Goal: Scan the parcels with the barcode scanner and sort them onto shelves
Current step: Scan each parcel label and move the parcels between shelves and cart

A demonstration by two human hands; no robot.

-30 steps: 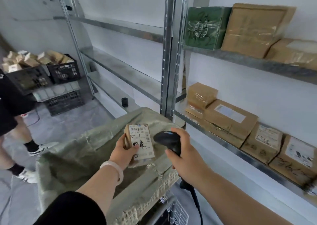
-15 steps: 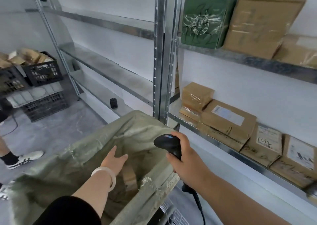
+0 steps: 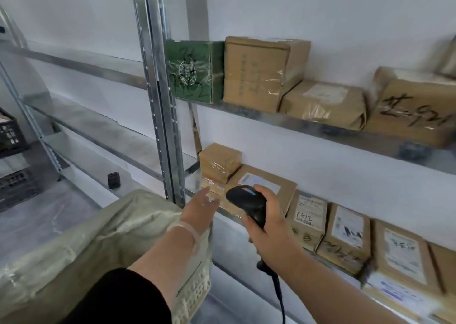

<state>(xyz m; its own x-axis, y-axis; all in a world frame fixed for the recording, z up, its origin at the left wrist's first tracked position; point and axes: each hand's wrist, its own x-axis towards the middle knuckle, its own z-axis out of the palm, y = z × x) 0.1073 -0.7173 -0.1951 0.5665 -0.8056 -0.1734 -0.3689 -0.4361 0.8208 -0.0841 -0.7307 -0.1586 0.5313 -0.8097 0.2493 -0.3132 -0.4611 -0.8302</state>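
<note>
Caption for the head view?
Right hand grips the barcode scanner while the open left hand reaches toward parcels on the lower shelf.

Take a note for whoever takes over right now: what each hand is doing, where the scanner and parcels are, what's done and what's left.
Left hand: open, empty, fingers stretched toward the lower shelf.
Right hand: grips the barcode scanner, cable hanging below.
Parcels: rows sit on the lower shelf and the upper shelf. The green sack stands to the left, its inside hidden.
Done: many parcels shelved.
Left: check the sack, then scan and shelve whatever remains.
</note>
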